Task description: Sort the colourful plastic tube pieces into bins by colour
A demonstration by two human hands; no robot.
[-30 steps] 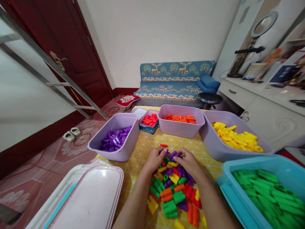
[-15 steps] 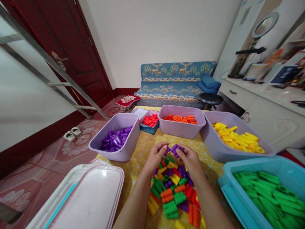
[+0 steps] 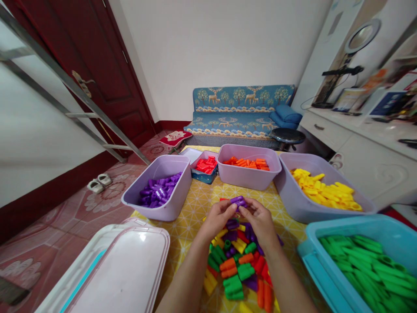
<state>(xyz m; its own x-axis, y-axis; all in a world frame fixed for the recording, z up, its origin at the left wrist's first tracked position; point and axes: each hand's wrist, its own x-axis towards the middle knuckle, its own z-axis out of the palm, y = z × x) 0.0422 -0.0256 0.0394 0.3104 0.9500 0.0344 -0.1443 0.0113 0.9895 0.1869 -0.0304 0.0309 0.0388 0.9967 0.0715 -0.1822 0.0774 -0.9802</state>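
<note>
Both hands meet above a loose pile of coloured plastic pieces (image 3: 239,261) on the yellow patterned cloth (image 3: 182,243). Purple pieces (image 3: 239,201) sit between the fingertips of my left hand (image 3: 217,217) and my right hand (image 3: 260,219); the fingers of both are closed on them. Green, orange, red, yellow and purple pieces lie mixed below, partly hidden by the hands and forearms. A lilac bin (image 3: 163,211) of purple pieces stands to the left. Behind the hands are a small box (image 3: 203,176) with red pieces and a lilac bin (image 3: 249,176) with orange ones.
At the right stand a lilac bin (image 3: 293,195) of yellow pieces and a turquoise bin (image 3: 329,278) of green pieces. Stacked lids (image 3: 120,269) lie at the front left. Beyond the table are a blue sofa (image 3: 234,119) and a black stool (image 3: 288,135).
The hands have drawn closer together. The purple pieces, held apart before, now meet between the fingertips, and the hands cover the far part of the pile differently.
</note>
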